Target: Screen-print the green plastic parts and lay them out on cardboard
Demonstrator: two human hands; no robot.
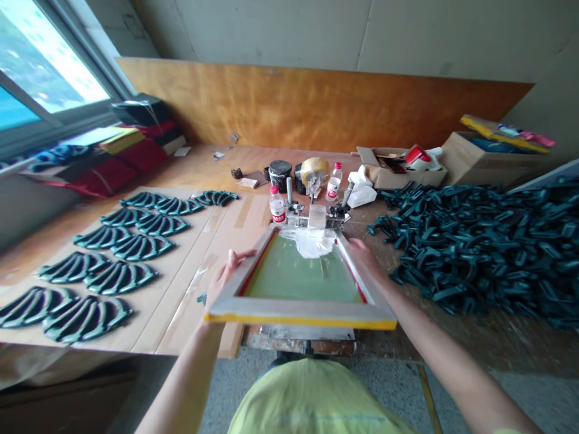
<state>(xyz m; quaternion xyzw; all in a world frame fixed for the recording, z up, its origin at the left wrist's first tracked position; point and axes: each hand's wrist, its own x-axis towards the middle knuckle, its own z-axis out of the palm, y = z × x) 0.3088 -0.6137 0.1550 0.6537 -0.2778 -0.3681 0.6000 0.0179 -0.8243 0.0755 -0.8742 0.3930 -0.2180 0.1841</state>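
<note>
A screen-printing frame (301, 308) with grey sides and a yellow front edge is in front of me, tilted. Its greenish mesh (298, 278) carries a whitish patch of ink or film near the back. At the frame's left side, my left hand (228, 269) is closed on the edge, fingers partly curled. My right hand (364, 254) grips the opposite side, its fingers partly hidden. Behind the frame stands a metal hinge clamp (316, 218). Below the front edge a flat base plate (312, 333) shows. A small dark green piece (202, 298) shows beside my left wrist.
Fan-shaped green plastic parts (122, 268) lie in rows on cardboard (181, 301) at left. A large heap of green parts (470, 247) covers the right. Bottles (277, 206), a black tub (280, 175), a tape roll (314, 170) and open boxes (409, 175) stand behind.
</note>
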